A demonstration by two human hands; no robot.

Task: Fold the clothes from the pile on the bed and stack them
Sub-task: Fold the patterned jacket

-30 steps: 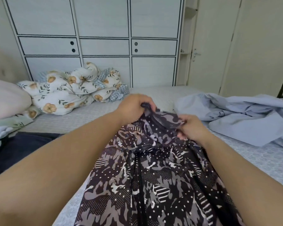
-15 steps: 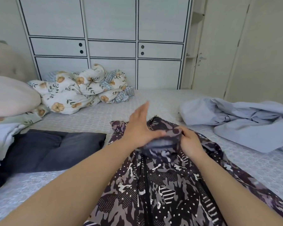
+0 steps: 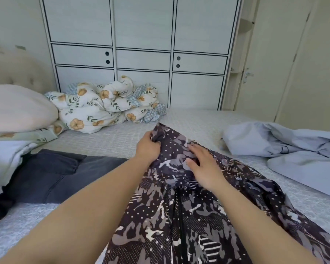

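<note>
The left hand (image 3: 148, 148) now has its fingers curled tight on the far corner of the patterned garment (image 3: 189, 216), where half a second ago that palm was lifted open. The right hand (image 3: 202, 164) has let go and lies flat on the cloth, fingers spread. The garment is now spread on the bed (image 3: 112, 140) between the dark trousers (image 3: 51, 174) and the blue pile (image 3: 293, 149), seemingly ready for its first fold.

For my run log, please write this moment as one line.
step: spreading patterned garment on bed | left hand: grip on its top edge | right hand: flat on fabric | dark trousers: lying at left
</note>
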